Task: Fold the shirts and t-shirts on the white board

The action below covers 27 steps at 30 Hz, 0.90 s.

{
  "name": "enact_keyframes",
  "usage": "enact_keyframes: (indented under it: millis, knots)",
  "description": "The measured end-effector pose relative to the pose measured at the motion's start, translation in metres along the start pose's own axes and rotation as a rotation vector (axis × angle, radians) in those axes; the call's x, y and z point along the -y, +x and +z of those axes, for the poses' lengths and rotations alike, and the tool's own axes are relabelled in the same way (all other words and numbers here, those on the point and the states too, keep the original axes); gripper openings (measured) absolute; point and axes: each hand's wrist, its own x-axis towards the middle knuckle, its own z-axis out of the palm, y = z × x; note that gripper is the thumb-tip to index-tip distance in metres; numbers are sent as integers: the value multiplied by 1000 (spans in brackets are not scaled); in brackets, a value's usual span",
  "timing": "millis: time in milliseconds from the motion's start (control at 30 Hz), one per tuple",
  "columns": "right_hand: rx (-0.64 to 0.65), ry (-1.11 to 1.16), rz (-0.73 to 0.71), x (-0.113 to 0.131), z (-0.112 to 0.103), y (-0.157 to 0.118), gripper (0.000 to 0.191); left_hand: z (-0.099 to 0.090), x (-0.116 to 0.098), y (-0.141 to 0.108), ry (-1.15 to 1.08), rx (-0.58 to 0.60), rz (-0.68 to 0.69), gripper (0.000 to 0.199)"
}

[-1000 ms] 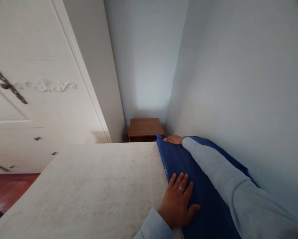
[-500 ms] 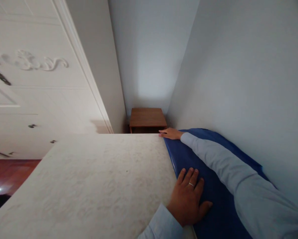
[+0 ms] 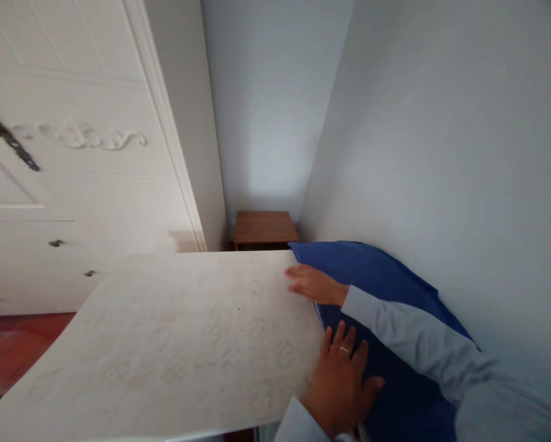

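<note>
Right hand (image 3: 316, 285) got pulled back from the far corner since half a second earlier, so it was left much nearer the left hand (image 3: 342, 383). That corner of the blue cover (image 3: 362, 261) was left uncovered, just beyond the right fingers.

So basically, the cover was laid out right under and beside both hands, with its long axis run away from the wearer, along the right side of the pale patterned surface (image 3: 188, 331). Its far end was best reached by the right hand, with the near stretch covered by the left. The left was held palm down, fingers fanned. The right was seen with fingers stretched out but blurred, so whether it was pressed down or just hovering couldn't be told.

Room-wise, the right side was closed off by the wall (image 3: 418, 153), just beside the cover's outer edge. Beyond the hands, a wooden stand (image 3: 265, 227) was seen past the surface's far edge. Most open room was found left of both hands.
</note>
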Motion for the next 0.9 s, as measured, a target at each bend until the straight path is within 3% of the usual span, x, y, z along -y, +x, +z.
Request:
enact_keyframes:
  millis: [67, 200, 267, 333, 400, 500, 600, 767, 900]
  knots:
    - [-7, 171, -15, 30, 15, -47, 45, 20, -11, -29, 20, 70, 55, 72]
    - [-104, 393, 138, 87, 48, -127, 43, 63, -13, -78, 45, 143, 121, 47]
    - [-201, 433, 235, 112, 71, -155, 41, 67, -7, -95, 35, 148, 100, 50]
    - [-273, 444, 300, 132, 95, -172, 41, 56, -1, -109, 14, 150, 67, 66]
    - [-307, 441, 341, 148, 117, -178, 43, 35, 4, -122, -20, 156, 28, 77]
    - [-325, 392, 365, 161, 138, -172, 49, 5, 7, -139, -83, 205, -33, 72]
    - [-306, 274, 345, 163, 151, -161, 53, -7, 9, -153, -102, 278, -127, 63]
    - [-286, -19, 316, 157, 181, -149, 69, 12, 23, -169, -43, 437, -219, 60]
    - [-345, -202, 337, 154, 204, -143, 73, 60, 39, -180, -41, 576, -206, 56]
